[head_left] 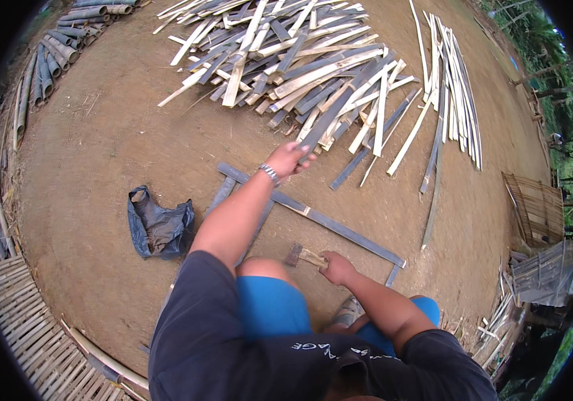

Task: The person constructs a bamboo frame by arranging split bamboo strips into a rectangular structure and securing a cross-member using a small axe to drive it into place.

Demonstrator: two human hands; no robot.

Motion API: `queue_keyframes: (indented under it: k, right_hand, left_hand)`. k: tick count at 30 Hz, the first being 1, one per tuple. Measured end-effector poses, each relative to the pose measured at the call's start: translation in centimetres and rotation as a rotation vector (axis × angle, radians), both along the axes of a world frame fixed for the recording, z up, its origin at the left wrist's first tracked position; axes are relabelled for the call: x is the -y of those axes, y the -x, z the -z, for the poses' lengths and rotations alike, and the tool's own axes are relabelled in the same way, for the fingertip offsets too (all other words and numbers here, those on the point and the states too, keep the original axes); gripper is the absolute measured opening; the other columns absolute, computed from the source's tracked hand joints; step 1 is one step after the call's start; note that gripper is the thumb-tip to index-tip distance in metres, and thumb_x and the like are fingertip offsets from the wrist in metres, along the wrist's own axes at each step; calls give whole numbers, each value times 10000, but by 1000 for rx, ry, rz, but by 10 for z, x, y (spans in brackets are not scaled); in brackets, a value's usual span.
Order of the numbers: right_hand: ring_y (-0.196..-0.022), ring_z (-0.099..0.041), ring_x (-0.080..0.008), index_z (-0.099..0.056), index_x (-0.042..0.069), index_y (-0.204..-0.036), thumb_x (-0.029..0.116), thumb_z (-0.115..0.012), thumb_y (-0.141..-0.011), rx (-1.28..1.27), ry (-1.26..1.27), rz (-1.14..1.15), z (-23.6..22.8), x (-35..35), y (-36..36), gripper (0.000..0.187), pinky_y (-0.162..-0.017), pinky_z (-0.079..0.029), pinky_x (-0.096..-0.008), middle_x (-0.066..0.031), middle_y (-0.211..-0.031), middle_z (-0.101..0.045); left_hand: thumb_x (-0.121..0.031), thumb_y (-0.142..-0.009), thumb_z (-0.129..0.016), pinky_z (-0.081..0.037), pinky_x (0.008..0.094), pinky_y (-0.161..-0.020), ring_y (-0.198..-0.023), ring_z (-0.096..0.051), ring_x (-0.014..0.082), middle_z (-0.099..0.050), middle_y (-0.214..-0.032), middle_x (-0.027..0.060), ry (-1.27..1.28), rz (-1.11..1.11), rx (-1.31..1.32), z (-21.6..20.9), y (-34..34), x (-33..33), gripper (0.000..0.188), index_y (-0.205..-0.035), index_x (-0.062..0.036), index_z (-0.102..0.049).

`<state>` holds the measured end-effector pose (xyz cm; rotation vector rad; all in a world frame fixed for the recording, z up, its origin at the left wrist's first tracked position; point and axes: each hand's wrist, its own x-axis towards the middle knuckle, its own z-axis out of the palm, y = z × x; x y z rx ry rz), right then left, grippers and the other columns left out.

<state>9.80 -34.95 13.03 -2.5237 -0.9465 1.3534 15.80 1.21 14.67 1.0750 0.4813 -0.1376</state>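
Observation:
My left hand (290, 159) is stretched forward to the near edge of a large heap of split bamboo slats (300, 57). Its fingers are closed round the end of a dark-skinned bamboo slat (325, 125), which points away over the heap. Lower down, my right hand (338, 269) grips the wooden handle of a hatchet (294, 254), its head turned to the left above the ground. In front of my knees, a frame of dark bamboo slats (340, 229) lies on the soil; my left arm and body cover part of it.
A black plastic bag (159, 224) lies on the left. More long slats (457, 93) are spread at the far right. Bamboo poles (49, 63) are stacked at the far left, above a slatted bamboo platform (26, 321). A woven bamboo panel (534, 207) stands at the right.

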Motion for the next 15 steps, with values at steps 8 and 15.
queue_keyframes:
  k: [8, 15]
  right_hand:
    - [-1188, -624, -391, -578, 59, -1361, 323, -734, -868, -77, 92, -41, -14, 8, 27, 580, -1014, -508, -451, -227, -1273, -644]
    - [-1174, -633, -379, -591, 97, -1357, 234, -739, -855, 38, 38, -76, -66, 10, -18, 541, -993, -519, -443, -199, -1248, -660]
  left_hand:
    - [-721, -908, -581, -326, 438, -1200, -1476, -364, 373, -323, -1601, 302, -461, -167, -199, -7, -70, -5, 1156, -1612, 39, -68]
    - [-588, -971, -578, -332, 413, -1208, -1447, -431, 385, -455, -1551, 258, -969, 381, -348, 79, 128, -9, 815, -1507, 12, -452]
